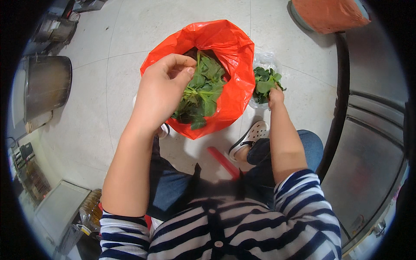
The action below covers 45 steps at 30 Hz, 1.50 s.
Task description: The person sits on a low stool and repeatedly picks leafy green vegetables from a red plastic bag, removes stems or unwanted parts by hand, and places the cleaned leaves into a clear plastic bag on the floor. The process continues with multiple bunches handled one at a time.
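A red plastic bag (240, 78) stands with its mouth open on the floor before me, and leafy greens (208, 97) with pale stems fill its opening. My left hand (162, 81) is over the bag's left side, thumb and forefinger pinched beside a stem; the other fingers are hidden, and stems run out from under the hand. To the right of the bag, a clear plastic bag (265, 60) holds dark green leaves (263, 81). My right hand (276, 96) reaches down to these leaves, its fingertips among them and partly hidden.
My legs bend on both sides, with a white clog (252, 138) below the bags. A red strip (222, 161) shows between my knees. A metal cabinet (364, 152) stands at right, an orange-covered container (328, 14) at upper right, a dark bin (48, 87) at left, a bottle (91, 208) at lower left.
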Available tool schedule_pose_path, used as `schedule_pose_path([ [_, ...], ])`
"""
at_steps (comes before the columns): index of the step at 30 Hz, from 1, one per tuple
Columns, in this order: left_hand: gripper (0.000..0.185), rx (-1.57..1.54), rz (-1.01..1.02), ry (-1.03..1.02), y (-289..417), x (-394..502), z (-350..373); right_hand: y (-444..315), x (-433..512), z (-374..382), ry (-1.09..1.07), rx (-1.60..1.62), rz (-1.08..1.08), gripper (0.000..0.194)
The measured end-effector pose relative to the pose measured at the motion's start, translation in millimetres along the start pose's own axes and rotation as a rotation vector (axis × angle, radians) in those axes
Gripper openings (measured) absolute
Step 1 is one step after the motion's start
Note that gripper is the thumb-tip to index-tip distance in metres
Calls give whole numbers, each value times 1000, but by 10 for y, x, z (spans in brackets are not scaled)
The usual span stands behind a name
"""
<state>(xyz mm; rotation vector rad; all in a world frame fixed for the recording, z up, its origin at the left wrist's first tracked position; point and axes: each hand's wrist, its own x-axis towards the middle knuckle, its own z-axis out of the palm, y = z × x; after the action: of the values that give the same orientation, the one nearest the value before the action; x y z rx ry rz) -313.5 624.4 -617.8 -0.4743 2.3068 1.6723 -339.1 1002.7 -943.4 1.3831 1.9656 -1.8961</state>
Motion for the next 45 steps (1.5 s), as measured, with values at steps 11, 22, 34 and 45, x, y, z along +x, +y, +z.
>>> schedule_pose_path([
  [11,19,-61,-9,88,-23,-87,-267,-353,-506,424,905,-575,-168,37],
  [22,20,-159,1,110,-44,-81,-268,394,-1978,1936,-884,-1243,-1162,32],
  [34,42,388,-21,-104,-324,70,-175,-762,-2299,1077,-1114,138,138,34],
  [45,24,-203,-138,-157,-97,96,160,-1117,-2582,838,-1051,372,219,10],
])
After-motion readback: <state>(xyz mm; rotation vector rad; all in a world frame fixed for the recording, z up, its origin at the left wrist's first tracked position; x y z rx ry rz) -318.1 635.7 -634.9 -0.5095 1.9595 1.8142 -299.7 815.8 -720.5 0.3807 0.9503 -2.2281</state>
